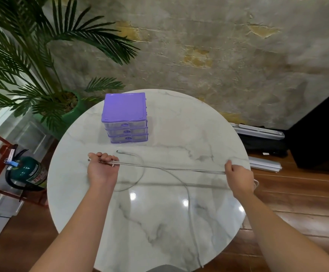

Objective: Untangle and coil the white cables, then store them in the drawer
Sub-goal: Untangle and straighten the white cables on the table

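Note:
White cables (169, 168) are stretched taut in several strands above the round marble table (179, 124). My left hand (102, 166) is shut on their left end, my right hand (238, 173) on their right end near the table's right edge. One loose strand (190, 203) drops from the middle and trails to the table's front edge. Another strand loops on the table below my left hand, its plug end (118, 151) lying just in front of the drawers. The purple drawer unit (124, 107) with three shut clear drawers stands at the back of the table.
A palm in a green pot (75, 107) stands behind the table on the left. A green fire extinguisher (29, 171) in a red stand sits on the floor at left. Black cases and metal bars (261, 138) lie on the wooden floor at right.

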`<state>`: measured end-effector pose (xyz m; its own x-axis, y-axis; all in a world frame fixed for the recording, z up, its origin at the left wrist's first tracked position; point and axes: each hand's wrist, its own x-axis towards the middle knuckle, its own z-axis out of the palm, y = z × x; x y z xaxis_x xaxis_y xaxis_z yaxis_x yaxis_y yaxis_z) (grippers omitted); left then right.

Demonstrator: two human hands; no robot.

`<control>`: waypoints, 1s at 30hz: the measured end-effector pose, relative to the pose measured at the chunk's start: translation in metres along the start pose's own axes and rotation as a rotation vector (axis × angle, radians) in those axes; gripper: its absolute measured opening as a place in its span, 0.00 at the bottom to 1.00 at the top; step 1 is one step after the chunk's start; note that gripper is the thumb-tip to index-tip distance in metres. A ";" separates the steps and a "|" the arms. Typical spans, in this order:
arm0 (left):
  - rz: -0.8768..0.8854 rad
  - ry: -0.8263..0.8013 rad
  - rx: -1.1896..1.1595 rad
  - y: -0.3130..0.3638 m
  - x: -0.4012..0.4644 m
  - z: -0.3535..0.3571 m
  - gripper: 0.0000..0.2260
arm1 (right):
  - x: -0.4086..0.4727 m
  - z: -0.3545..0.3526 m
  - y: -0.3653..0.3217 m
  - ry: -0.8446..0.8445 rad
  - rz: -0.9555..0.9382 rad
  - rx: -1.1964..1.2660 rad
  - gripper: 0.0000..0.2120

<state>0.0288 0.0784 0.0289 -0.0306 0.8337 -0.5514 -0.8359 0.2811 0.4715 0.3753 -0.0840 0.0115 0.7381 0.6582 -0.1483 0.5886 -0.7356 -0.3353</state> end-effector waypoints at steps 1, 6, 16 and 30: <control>-0.008 -0.002 0.017 -0.001 0.000 -0.002 0.16 | 0.002 0.002 0.003 -0.029 -0.022 -0.019 0.24; -0.024 0.038 0.023 0.004 -0.001 -0.016 0.14 | -0.007 0.016 -0.004 -0.188 0.036 -0.096 0.18; 0.044 0.066 0.122 0.018 0.003 -0.014 0.18 | -0.006 0.039 -0.043 -0.276 -0.018 -0.021 0.22; -0.043 -0.001 0.256 0.031 -0.006 -0.008 0.16 | -0.018 0.102 -0.214 -0.526 -0.343 0.063 0.12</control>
<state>-0.0010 0.0782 0.0412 0.0032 0.8189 -0.5739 -0.6707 0.4275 0.6062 0.2027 0.0776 -0.0089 0.2408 0.8572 -0.4551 0.7307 -0.4688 -0.4963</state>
